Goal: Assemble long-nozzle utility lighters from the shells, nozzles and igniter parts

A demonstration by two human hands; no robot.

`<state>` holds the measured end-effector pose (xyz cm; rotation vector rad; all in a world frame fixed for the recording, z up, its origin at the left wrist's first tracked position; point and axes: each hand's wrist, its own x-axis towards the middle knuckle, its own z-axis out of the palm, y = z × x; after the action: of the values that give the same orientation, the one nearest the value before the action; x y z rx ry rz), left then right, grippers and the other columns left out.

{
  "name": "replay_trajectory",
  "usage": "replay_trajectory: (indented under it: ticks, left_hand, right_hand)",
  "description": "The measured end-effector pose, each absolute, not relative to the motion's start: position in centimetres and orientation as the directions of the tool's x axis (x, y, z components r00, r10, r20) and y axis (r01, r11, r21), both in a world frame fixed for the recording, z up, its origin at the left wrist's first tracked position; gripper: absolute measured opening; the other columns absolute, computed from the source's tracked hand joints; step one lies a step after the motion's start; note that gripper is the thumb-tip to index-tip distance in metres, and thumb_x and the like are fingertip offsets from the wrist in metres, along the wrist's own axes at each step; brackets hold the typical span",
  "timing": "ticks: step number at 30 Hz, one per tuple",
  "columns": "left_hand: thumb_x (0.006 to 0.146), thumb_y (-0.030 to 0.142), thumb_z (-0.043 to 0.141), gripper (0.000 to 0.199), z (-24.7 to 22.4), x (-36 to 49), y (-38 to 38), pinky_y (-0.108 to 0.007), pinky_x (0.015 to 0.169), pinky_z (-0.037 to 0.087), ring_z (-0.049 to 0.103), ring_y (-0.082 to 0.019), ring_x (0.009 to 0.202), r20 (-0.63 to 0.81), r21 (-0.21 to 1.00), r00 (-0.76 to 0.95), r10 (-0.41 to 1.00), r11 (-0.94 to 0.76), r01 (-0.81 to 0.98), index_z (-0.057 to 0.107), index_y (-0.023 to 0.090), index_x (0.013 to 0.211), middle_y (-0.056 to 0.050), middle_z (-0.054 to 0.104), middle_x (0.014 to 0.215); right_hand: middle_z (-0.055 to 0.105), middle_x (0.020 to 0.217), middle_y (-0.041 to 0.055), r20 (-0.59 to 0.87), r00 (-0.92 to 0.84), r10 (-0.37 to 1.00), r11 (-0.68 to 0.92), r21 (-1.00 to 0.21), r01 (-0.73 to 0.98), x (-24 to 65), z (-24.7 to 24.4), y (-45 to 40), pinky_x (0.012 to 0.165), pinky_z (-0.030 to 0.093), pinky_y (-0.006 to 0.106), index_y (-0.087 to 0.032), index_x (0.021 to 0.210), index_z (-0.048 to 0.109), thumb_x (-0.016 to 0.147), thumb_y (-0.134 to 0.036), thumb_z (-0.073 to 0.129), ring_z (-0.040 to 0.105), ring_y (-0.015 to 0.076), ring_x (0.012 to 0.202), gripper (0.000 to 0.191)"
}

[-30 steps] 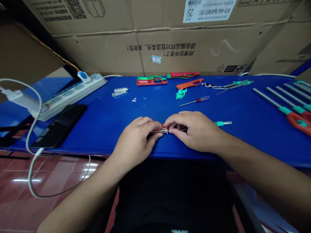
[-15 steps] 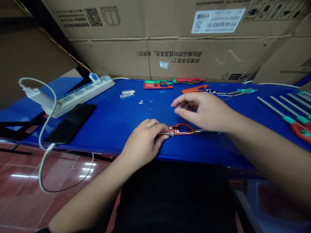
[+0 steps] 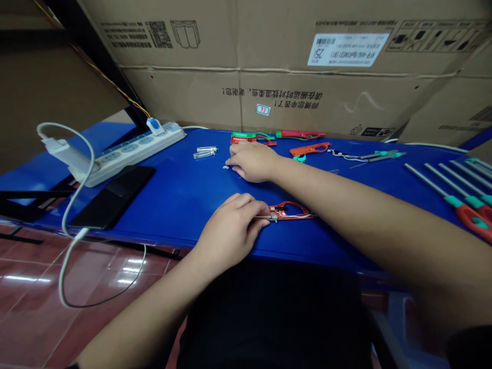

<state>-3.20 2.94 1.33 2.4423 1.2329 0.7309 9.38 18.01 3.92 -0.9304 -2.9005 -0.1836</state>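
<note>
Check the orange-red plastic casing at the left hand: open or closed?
Open: a thin white wire lies exposed in the orange-red plastic casing, beside the left hand.

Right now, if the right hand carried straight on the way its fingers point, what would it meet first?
Most likely the small white pieces just ahead of the right hand; its height above the blue table is unclear, so it might pass over them.

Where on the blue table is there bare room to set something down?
Bare table shows between the phone and left hand, and between the right forearm and lighters. Crowded: the strip along the carton, holding shells, and around the right hand, beside white bits and tubes.
</note>
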Motion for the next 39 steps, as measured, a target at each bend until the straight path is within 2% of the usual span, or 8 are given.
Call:
replay_trajectory:
  ticks: [7,15,19,26,31,39]
  left_hand:
    - [0.096,0.021,0.058,0.011,1.2,-3.2,2.9,-0.038,0.084,0.048,0.057,-0.022,0.093,0.303,0.48,0.5,0.811,-0.584,0.655,0.067,0.019,0.103,-0.006,0.066,0.1]
    - [0.096,0.022,0.058,0.011,1.1,-3.2,2.9,-0.038,0.085,0.048,0.057,-0.022,0.094,0.294,0.477,0.5,0.815,-0.578,0.662,0.067,0.02,0.103,-0.006,0.066,0.101]
    - [0.096,0.021,0.058,0.011,1.1,-3.3,2.8,-0.038,0.084,0.048,0.057,-0.022,0.093,0.302,0.478,0.498,0.813,-0.581,0.659,0.067,0.019,0.103,-0.005,0.066,0.1]
    - [0.096,0.021,0.057,0.011,1.3,-3.3,2.9,-0.038,0.084,0.048,0.057,-0.022,0.093,0.302,0.478,0.504,0.809,-0.586,0.655,0.066,0.019,0.103,-0.005,0.066,0.1]
    - [0.096,0.021,0.057,0.012,1.1,-3.3,2.9,-0.038,0.085,0.048,0.057,-0.022,0.094,0.296,0.475,0.506,0.81,-0.585,0.657,0.067,0.02,0.105,-0.005,0.066,0.1]
    - [0.097,0.022,0.057,0.012,1.3,-3.2,2.9,-0.038,0.084,0.049,0.057,-0.023,0.094,0.295,0.481,0.5,0.814,-0.579,0.659,0.067,0.019,0.104,-0.006,0.066,0.099]
  right_hand:
    - [0.066,0.117,0.0141,0.109,-0.792,0.601,0.779,0.145,0.61,8.4,3.6,18.8,0.079,0.038,0.038,-0.017,0.116,0.074,0.096,-0.022,0.045,0.056,0.0273,0.102,0.035]
    - [0.073,0.106,0.013,0.065,-0.778,0.625,0.767,0.134,0.627,7.4,4.7,18.7,0.078,0.042,0.039,-0.017,0.102,0.077,0.09,-0.024,0.053,0.062,0.0276,0.095,0.028]
    - [0.073,0.109,0.0133,0.052,-0.739,0.671,0.734,0.097,0.673,6.5,5.1,18.7,0.075,0.045,0.037,-0.018,0.104,0.076,0.088,-0.024,0.057,0.064,0.0273,0.095,0.026]
    - [0.075,0.101,0.0135,-0.024,-0.718,0.695,0.719,0.033,0.695,5.9,5.5,19.4,0.069,0.045,0.033,-0.015,0.1,0.076,0.083,-0.019,0.064,0.066,0.026,0.09,0.022]
    - [0.076,0.101,0.0079,-0.072,-0.737,0.672,0.737,-0.033,0.675,6.3,5.9,20.0,0.071,0.044,0.031,-0.018,0.103,0.077,0.08,-0.01,0.065,0.067,0.0219,0.09,0.027]
    - [0.076,0.096,0.0037,-0.069,-0.742,0.667,0.727,-0.156,0.668,6.1,5.4,21.3,0.07,0.043,0.029,-0.02,0.107,0.075,0.083,-0.02,0.07,0.066,0.016,0.081,0.025]
